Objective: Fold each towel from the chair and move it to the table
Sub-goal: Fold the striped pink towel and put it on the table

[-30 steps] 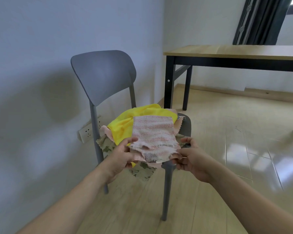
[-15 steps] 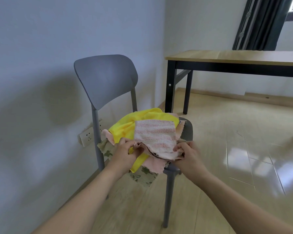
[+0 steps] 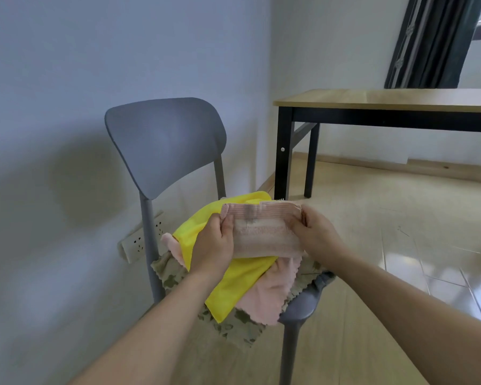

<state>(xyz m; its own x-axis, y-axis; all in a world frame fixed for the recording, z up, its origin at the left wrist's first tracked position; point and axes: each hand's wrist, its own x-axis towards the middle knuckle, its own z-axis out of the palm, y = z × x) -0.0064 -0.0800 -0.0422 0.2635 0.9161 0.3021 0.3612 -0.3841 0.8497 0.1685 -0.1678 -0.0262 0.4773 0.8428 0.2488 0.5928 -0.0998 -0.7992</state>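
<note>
A pink striped towel (image 3: pixel 264 233), folded into a narrow band, lies on the cloth pile on the grey chair (image 3: pixel 164 140). My left hand (image 3: pixel 213 245) pinches the towel's left end. At the right end, my right hand (image 3: pixel 315 234) grips it. Under it lie a yellow towel (image 3: pixel 242 282), a plain pink towel (image 3: pixel 270 295) and a beige patterned towel (image 3: pixel 233 326) that hangs over the seat's front edge. The wooden table (image 3: pixel 386 100) with black legs stands behind and to the right.
A white power strip (image 3: pixel 136 241) sits against the wall behind the chair's left leg. Dark curtains (image 3: pixel 433 40) hang at the upper right beside a window. Glossy wooden floor (image 3: pixel 400 245) stretches between chair and table.
Both hands carried the striped towel's near edge up and away over its far edge, halving it. The camera moved closer to the chair.
</note>
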